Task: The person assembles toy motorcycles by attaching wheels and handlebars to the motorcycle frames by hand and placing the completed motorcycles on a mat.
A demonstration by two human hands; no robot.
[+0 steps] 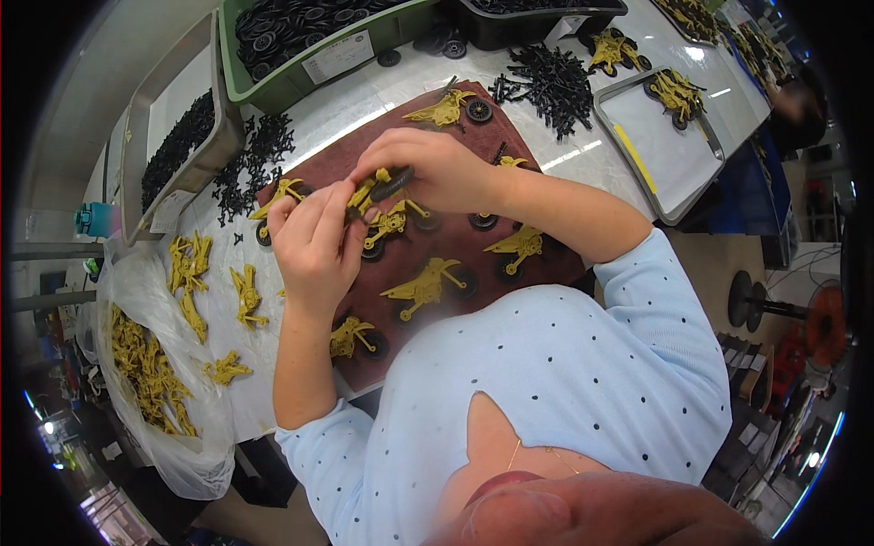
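A yellow toy motorcycle frame (365,192) with a black wheel (393,185) is pinched between both of my hands above a dark red cloth (364,300). My left hand (314,244) is closed on its left end, thumb underneath. From the right, my right hand (442,168) curls over the wheel side, its fingertips meeting those of the left. The fingers partly hide the piece. Just below the hands lies another yellow frame (387,224). More frames with black wheels are spread over the cloth, including one at the back (443,109) and one nearer me (424,287).
A green bin of black wheels (339,56) and a grey bin of small black parts (217,127) stand at the back left. Loose black parts (549,89) lie behind the cloth. A metal tray (669,173) sits right; a plastic bag of yellow frames (196,455) rests left.
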